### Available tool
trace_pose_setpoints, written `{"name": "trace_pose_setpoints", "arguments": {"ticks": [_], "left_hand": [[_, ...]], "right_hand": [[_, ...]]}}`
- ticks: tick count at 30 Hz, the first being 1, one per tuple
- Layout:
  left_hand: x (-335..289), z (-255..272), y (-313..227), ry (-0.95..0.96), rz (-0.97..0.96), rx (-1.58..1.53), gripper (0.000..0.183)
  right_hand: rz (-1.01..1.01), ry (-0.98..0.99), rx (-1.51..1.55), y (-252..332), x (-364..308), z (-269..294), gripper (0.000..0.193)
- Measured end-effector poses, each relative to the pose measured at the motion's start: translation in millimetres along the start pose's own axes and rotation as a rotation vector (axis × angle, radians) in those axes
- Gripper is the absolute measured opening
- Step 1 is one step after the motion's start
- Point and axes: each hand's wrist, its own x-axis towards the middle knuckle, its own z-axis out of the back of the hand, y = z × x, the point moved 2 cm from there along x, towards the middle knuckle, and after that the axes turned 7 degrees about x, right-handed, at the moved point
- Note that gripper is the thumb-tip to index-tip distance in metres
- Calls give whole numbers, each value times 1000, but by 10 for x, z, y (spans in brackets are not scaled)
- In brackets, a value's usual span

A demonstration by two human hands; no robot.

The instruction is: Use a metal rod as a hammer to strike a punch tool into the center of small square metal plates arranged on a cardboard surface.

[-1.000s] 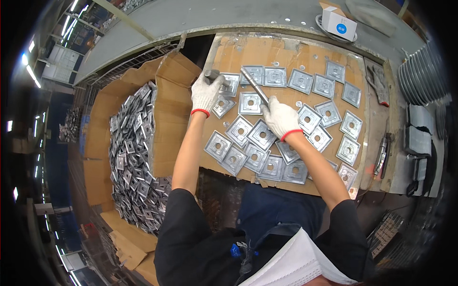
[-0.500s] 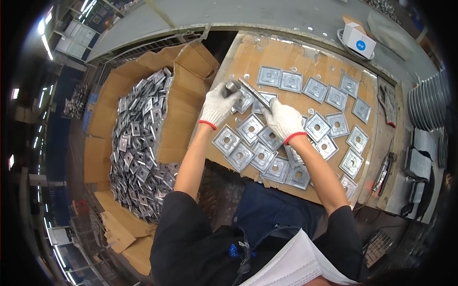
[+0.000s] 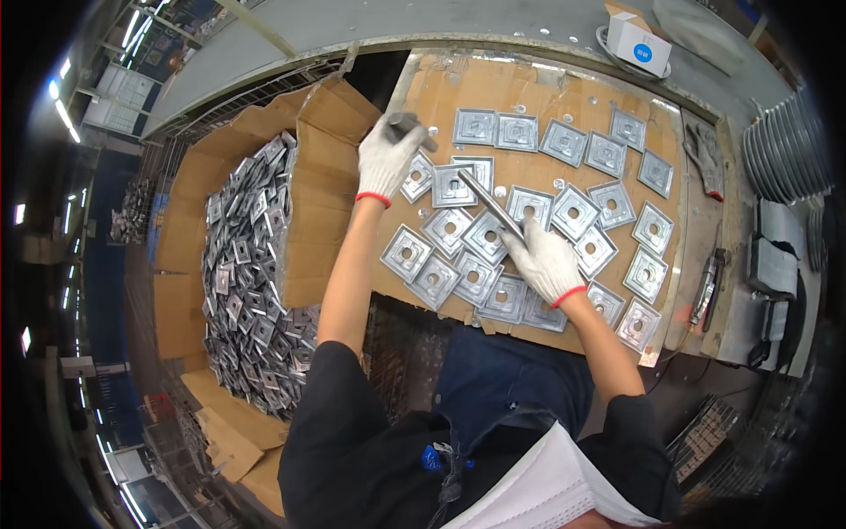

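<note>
My right hand (image 3: 546, 263), in a white glove with grey fingertips and a red cuff, is closed around a slim metal rod (image 3: 487, 201). The rod slants to the far left above several square metal plates, and its end lies over a plate (image 3: 448, 186) near the left edge of the board. My left hand (image 3: 385, 163), gloved alike, hovers at the board's left edge beside another plate (image 3: 416, 178). Its grey fingers are partly bent, thumb apart, with nothing visible in them. Many plates have a round centre hole; those in the far row (image 3: 517, 131) show none.
A large cardboard-lined bin (image 3: 328, 194) on the left holds a heap of similar plates (image 3: 247, 291). A spare glove (image 3: 705, 163), a knife-like tool (image 3: 708, 286) and stacked round discs (image 3: 780, 163) lie to the right. Behind the board stands a white box (image 3: 636, 46).
My right hand has drawn nearer and to the right with the rod, uncovering plates. My left hand has moved away from the plates toward the far left. The whole view has shifted slightly.
</note>
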Motion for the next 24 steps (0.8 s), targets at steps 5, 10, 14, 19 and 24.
{"name": "trace_pose_setpoints", "arguments": {"ticks": [5,10,14,19,24], "left_hand": [[475,-586,162,-24,22,122,48],[655,-891,151,-34,13,251,49],[712,-1022,198,55,4,173,44],[573,-1060,88,-9,-65,385,42],[624,-1051,117,-13,-40,409,43]], "right_hand": [[-70,10,69,-282,-177,-47,54],[-132,92,121,-313,-230,12,55],[-79,14,147,-469,-186,-54,55],[-72,32,124,-483,-155,-63,54],[-68,51,122,-452,-82,-32,54]]}}
